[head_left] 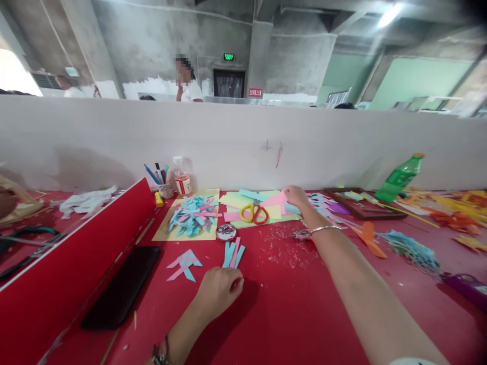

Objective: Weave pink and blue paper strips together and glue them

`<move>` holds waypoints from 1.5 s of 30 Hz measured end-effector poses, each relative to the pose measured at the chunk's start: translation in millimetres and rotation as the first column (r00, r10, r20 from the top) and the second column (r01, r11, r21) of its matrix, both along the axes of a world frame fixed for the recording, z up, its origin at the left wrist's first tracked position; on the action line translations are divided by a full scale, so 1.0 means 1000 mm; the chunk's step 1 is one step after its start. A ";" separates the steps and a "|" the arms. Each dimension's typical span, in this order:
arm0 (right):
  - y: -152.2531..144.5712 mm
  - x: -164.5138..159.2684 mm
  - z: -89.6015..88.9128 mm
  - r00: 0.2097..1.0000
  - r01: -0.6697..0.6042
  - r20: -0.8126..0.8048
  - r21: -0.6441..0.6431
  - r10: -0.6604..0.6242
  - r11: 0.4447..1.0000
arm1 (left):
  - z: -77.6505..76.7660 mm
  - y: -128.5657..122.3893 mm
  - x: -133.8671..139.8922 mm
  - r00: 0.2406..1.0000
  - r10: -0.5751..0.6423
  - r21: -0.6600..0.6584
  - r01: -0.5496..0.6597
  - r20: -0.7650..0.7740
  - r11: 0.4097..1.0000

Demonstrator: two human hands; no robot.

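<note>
My left hand (219,290) is low over the red table, its fingers curled round the near ends of several blue and pink paper strips (233,252). Farther out, my right hand (297,196) pinches the edge of a piece of pink paper (277,201) above the stacked coloured sheets. Scissors with yellow and red handles (254,214) rest on those sheets. A woven blue and pink paper piece (186,263) lies to the left of my left hand. Behind the strips stands a round patterned lid or tin (226,232).
Many folded paper pieces (194,215) are heaped on a yellow sheet. A red divider (76,253) and black phone (122,286) are at left. A pen cup (165,190) and clear bottle (183,177) stand behind. At right are a green bottle (400,178) and wooden tray (391,215).
</note>
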State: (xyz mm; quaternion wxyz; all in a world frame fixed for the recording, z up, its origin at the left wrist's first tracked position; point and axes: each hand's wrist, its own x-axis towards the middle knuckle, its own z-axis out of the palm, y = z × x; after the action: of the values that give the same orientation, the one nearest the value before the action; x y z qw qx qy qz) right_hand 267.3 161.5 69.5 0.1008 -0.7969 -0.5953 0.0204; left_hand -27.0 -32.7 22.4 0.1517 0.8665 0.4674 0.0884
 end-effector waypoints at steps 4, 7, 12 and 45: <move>-0.001 -0.006 0.009 0.997 0.062 0.036 0.127 -0.067 0.990 | -0.001 0.001 -0.001 1.000 -0.002 0.005 0.002 0.001 1.000; -0.001 -0.012 0.017 0.996 0.056 0.054 0.175 -0.067 0.983 | -0.002 0.001 -0.001 1.000 0.003 0.016 -0.003 0.004 1.000; -0.001 -0.016 0.018 0.995 0.059 0.067 0.209 -0.074 0.976 | -0.002 0.000 -0.001 1.000 0.006 0.017 -0.006 0.014 1.000; -0.009 0.020 -0.016 0.972 -0.102 -0.210 0.029 0.106 0.994 | -0.023 0.150 0.123 0.989 0.052 0.184 -0.026 -0.140 0.982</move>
State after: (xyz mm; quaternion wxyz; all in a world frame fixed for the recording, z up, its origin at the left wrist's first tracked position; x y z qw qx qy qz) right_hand 286.9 153.0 53.3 0.1697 -0.7570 -0.6222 0.1049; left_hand 96.3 117.7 -1.0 0.0357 0.8714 0.4841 0.0707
